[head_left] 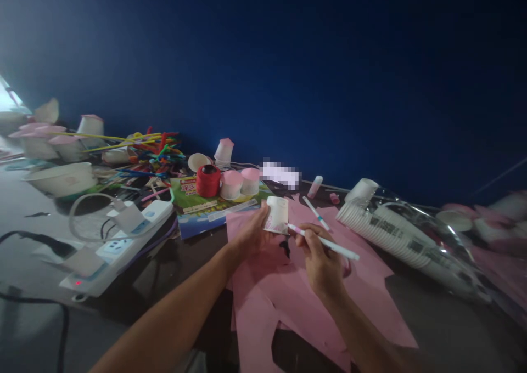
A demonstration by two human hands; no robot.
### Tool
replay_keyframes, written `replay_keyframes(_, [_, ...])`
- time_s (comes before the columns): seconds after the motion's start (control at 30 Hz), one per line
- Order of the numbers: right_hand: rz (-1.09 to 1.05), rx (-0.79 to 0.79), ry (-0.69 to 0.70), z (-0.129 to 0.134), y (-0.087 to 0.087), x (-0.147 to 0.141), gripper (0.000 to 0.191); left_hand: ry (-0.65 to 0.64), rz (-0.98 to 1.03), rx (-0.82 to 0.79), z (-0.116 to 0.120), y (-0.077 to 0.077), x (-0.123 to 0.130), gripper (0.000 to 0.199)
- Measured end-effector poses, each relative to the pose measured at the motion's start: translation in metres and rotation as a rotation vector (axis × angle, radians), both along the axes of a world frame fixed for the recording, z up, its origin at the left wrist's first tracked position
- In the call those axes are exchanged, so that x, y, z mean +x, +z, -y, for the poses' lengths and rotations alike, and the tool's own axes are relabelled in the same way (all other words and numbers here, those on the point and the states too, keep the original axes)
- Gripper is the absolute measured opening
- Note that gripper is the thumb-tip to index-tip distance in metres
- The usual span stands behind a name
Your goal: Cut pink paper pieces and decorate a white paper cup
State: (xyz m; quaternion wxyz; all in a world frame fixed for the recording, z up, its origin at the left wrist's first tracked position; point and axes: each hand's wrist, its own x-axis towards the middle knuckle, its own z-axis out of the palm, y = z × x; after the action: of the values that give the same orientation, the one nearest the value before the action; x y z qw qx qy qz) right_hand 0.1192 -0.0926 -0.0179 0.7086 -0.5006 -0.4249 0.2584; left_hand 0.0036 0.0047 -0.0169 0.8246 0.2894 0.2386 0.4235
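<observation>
My left hand point(254, 229) is closed around a small white paper cup point(276, 213), which has faint pink marks near its lower rim. In my right hand point(319, 258) is a white marker pen point(335, 247), its tip close to the cup's right side; whether it touches cannot be made out. Cut sheets of pink paper point(308, 307) lie beneath both hands. Another marker point(316, 214) rests on the paper beyond my right hand, near a glue stick point(315, 186) standing upright.
A sleeve of stacked paper cups point(395, 241) lies to the right. Behind the hands are a red thread spool point(208, 181) and pink-topped cup pieces point(231, 185) on a green packet point(193, 211). At left sit a power strip point(119, 252), a bowl point(61, 179) and pipe cleaners point(160, 148).
</observation>
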Motion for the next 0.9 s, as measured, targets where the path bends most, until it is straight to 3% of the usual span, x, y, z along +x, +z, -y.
replay_keyframes(0.27, [-0.009,0.003,-0.008,-0.0013,-0.0006,-0.0012,0.023,0.006,-0.029,0.032,-0.0021,-0.0042,0.0,0.035])
replay_keyframes(0.6, [-0.013,-0.013,0.003,-0.0021,-0.0011,0.0001,0.025,-0.006,-0.012,0.046,0.0013,0.0031,0.0,0.035])
replay_keyframes(0.9, [0.027,-0.014,0.019,-0.0006,-0.0004,0.0011,0.021,-0.045,0.027,0.065,-0.0018,-0.0033,-0.0018,0.031])
